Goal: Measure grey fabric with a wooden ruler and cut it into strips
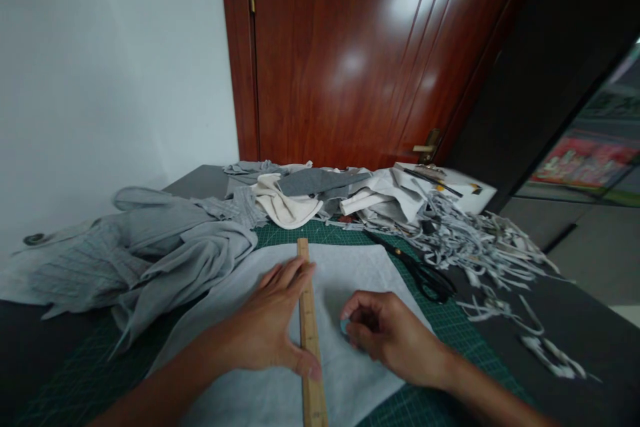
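A pale grey piece of cloth [360,267] lies flat on a green cutting mat [280,233]. Across the cloth, pointing away from me, runs a wooden ruler [309,320]. My left hand [270,320] rests on the ruler with fingers stretched out, thumb lower down on the wood and fingertips near its far part. Just right of the ruler, my right hand [390,333] pinches a small bluish piece of tailor's chalk [345,325] close to the cloth. Black-handled scissors [425,277] lie beyond the cloth's right edge, their blades pointing away to the left.
Crumpled grey fabric [185,247] is heaped on the left. Folded cloth pieces [320,187] line the back, with thin fabric strips [465,240] piled at the right. A white board [470,190] with pens on it sits behind them. A wooden door [350,67] stands beyond the table.
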A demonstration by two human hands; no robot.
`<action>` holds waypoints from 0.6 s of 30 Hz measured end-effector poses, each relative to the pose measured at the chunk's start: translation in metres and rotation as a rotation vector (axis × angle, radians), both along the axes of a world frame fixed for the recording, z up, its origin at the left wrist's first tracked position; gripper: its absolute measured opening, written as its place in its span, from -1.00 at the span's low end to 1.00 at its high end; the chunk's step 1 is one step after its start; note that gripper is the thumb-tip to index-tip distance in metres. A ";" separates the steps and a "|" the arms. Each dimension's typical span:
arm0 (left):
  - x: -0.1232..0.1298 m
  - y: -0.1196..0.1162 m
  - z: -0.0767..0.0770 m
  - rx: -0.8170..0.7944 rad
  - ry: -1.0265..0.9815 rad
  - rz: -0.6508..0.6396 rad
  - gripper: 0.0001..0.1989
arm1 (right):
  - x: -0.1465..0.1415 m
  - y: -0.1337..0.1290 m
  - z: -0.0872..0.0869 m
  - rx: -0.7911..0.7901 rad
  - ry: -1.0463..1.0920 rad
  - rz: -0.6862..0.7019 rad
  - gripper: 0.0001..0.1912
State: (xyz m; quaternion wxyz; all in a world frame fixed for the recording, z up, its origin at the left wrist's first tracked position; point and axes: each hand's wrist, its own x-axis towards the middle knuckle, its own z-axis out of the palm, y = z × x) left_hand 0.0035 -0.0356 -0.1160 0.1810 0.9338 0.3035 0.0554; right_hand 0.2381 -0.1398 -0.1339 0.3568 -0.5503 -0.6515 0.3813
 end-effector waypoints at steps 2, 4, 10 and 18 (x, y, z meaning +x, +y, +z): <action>0.000 0.000 0.001 -0.017 -0.025 0.012 0.29 | 0.024 0.004 0.009 0.091 -0.197 -0.074 -0.86; 0.000 0.001 0.005 -0.053 -0.031 0.034 0.28 | 0.058 0.009 0.019 0.146 -0.439 -0.212 -0.81; -0.001 0.002 0.016 -0.198 -0.038 0.098 0.03 | 0.171 0.020 0.041 0.092 -0.748 -0.542 -0.78; -0.002 0.002 0.014 -0.119 -0.176 0.100 -0.81 | 0.190 0.020 0.033 -0.036 -1.045 -0.690 -0.75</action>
